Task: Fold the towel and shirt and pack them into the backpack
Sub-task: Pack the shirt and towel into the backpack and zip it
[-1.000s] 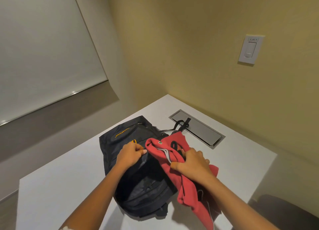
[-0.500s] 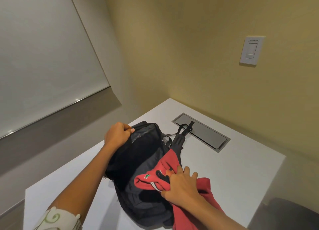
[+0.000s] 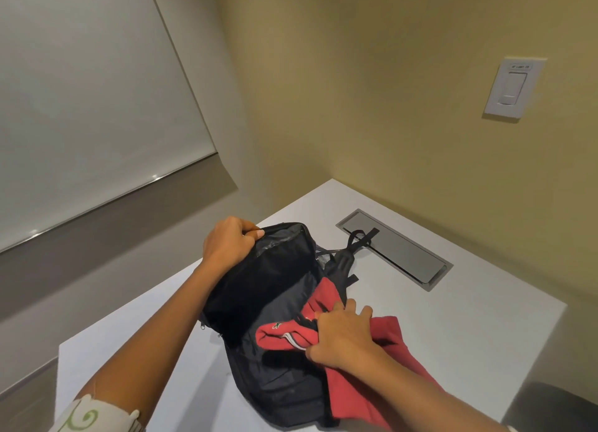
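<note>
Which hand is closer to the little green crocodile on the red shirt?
The right hand. It grips the red shirt just beside the crocodile logo. The left hand is farther off, holding up the backpack flap.

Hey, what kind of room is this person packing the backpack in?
Probably an office or meeting room: a white table with a recessed cable hatch, a roller blind, and a wall switch.
</note>
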A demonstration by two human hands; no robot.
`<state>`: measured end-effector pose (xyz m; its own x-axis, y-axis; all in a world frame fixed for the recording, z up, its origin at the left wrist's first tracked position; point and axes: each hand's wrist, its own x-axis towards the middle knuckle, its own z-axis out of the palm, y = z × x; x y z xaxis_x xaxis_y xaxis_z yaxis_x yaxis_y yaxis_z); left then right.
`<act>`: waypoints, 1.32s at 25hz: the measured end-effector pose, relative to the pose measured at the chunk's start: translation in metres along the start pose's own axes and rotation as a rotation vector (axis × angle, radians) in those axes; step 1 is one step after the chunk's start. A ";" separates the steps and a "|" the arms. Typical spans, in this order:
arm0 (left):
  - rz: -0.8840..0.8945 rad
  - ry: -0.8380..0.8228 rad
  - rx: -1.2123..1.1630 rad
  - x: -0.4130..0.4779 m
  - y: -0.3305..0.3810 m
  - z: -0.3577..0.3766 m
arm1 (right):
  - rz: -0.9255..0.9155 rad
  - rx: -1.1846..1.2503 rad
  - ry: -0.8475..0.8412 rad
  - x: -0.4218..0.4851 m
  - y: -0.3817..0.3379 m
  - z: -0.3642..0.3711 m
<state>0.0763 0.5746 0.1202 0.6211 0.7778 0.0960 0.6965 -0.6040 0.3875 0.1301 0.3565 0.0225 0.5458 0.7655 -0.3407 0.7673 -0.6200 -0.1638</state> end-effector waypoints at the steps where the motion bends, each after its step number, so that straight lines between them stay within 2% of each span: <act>1: 0.008 0.001 -0.001 0.002 -0.002 -0.001 | -0.005 0.004 -0.008 0.008 -0.009 -0.009; 6: 0.029 0.043 0.006 0.020 -0.007 -0.011 | -0.006 -0.027 -0.066 0.070 -0.069 -0.038; 14: 0.146 0.141 0.083 0.037 -0.016 -0.021 | 0.105 -0.084 -0.088 0.156 -0.128 0.001; 21: 0.259 0.150 0.130 0.037 -0.024 -0.020 | 0.138 -0.067 -0.054 0.180 -0.134 0.033; 23: 0.261 0.134 0.109 0.038 -0.029 -0.019 | 0.138 -0.059 -0.103 0.179 -0.127 0.031; 26: 0.250 0.106 0.066 0.042 -0.036 -0.016 | 0.134 0.021 -0.270 0.180 -0.108 0.022; 30: 0.234 0.103 0.026 0.052 -0.039 -0.019 | 0.220 0.224 -0.299 0.198 -0.083 0.031; 33: 0.212 0.133 0.006 0.056 -0.038 -0.023 | 0.233 0.035 -0.241 0.206 -0.077 0.054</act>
<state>0.0761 0.6451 0.1321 0.7012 0.6493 0.2944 0.5579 -0.7568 0.3406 0.1653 0.5530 -0.0850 0.6070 0.5421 -0.5811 0.6169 -0.7824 -0.0854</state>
